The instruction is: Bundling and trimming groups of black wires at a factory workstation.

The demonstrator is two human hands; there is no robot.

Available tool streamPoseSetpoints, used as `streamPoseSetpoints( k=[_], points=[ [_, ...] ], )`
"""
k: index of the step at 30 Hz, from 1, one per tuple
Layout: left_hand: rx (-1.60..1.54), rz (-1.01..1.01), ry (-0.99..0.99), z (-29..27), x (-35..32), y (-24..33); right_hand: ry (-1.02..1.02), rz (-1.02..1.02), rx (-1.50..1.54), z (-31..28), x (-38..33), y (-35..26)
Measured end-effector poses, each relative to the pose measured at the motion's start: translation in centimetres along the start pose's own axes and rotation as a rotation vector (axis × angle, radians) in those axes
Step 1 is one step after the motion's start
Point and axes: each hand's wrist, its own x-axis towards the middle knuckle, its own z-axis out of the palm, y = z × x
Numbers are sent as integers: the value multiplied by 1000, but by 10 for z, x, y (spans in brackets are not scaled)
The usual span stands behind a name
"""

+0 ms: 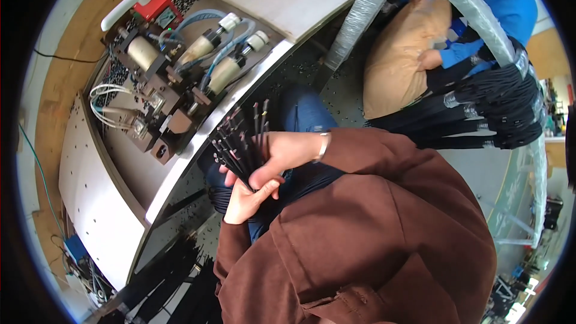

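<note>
A bundle of thin black cables [235, 144] stands up over my lap, its small pale and reddish tips fanned out at the top. My left hand [242, 204] is closed around the lower part of the bundle, thumb pointing up to the right. Just above it, my right hand [277, 153] wraps the bundle from the right side, and its fingers are partly hidden behind the cables. Both hands touch each other at the thumbs. The lower length of the cables drops out of sight against my legs.
At the left, a machine with pneumatic cylinders [225, 72] sits on a white bench [264, 69]. Film-wrapped metal rails [366, 18] carry more black cables [480, 108] at the right. A person in blue holds a tan sack [408, 54]. More cables [162, 276] hang lower left.
</note>
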Motion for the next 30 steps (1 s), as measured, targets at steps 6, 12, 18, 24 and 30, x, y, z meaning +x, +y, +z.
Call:
streamPoseSetpoints(
  k=[6, 12, 18, 24, 30],
  points=[
    [185, 178, 316, 21, 0, 1, 126, -239, 51, 5, 33, -2],
    [305, 195, 512, 14, -6, -10, 187, -371, 67, 5, 43, -1],
    [-26, 340, 514, 2, -13, -16, 256, -487, -428, 32, 70, -11],
    [-250, 479, 669, 10, -15, -18, 500, -455, -743, 31, 64, 5],
    [-342, 554, 771, 16, -14, -22, 526, -427, -712, 36, 68, 21]
  ],
)
